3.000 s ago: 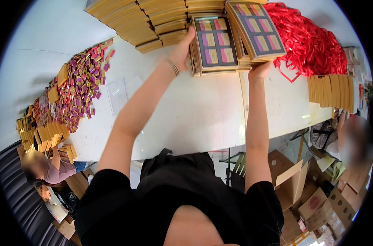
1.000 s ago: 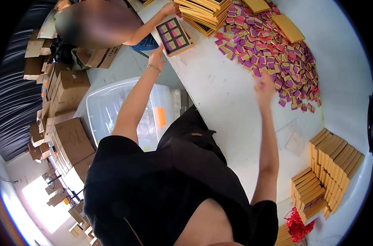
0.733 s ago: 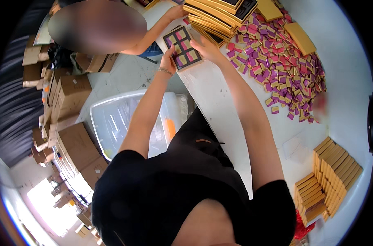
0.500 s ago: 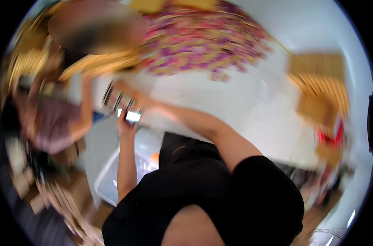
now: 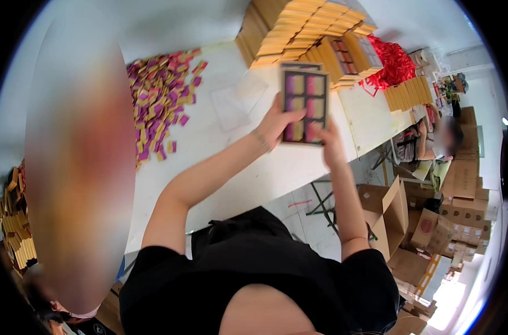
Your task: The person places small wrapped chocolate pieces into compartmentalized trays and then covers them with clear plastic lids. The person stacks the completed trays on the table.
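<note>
Both hands hold a flat dark compartment tray out over the table's right part, tilted toward me. Its several compartments contain small pink, purple and gold packets. My left hand grips the tray's left side, with the thumb lying across the front. On the lower right edge, my right hand is closed round the tray, slightly blurred. Another similar edge shows behind the tray's top; whether it is a second tray in my grip I cannot tell.
Loose pink, purple and gold packets lie heaped on the white table. Stacked yellow boxes stand at the back, beside red ribbon. Clear sheets lie mid-table. An open carton stands on the right; another person sits beyond.
The view has swung to the right. The tray has gone from my left side to my right, still in both hands. The yellow stacks and cartons have come into view.
</note>
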Tool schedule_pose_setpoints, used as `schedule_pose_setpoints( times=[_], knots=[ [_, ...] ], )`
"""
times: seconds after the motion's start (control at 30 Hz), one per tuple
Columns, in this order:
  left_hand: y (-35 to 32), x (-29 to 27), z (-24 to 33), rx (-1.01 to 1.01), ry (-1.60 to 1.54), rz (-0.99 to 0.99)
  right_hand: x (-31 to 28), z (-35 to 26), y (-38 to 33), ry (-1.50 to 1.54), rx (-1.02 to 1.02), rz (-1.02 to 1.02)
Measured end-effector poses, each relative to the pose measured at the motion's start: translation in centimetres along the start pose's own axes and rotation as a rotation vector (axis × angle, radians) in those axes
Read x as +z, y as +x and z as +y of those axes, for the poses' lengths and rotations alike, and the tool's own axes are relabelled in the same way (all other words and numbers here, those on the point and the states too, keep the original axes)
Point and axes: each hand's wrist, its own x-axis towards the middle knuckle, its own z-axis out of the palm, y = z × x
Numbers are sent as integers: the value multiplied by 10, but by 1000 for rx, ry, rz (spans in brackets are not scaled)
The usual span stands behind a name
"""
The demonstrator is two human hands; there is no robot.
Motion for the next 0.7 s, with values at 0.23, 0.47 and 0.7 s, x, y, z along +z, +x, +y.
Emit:
schedule_pose_setpoints(
  times=[0.23, 0.47, 0.7],
  knots=[
    [261, 109, -13, -34, 436, 96, -208, -78, 196, -120, -116, 77],
    [323, 101, -74, 115, 442, 212, -220, -40, 238, -1344, -542, 664],
    [334, 67, -86, 253, 714, 293, -229, -81, 224, -1243, -297, 527]
  ],
)
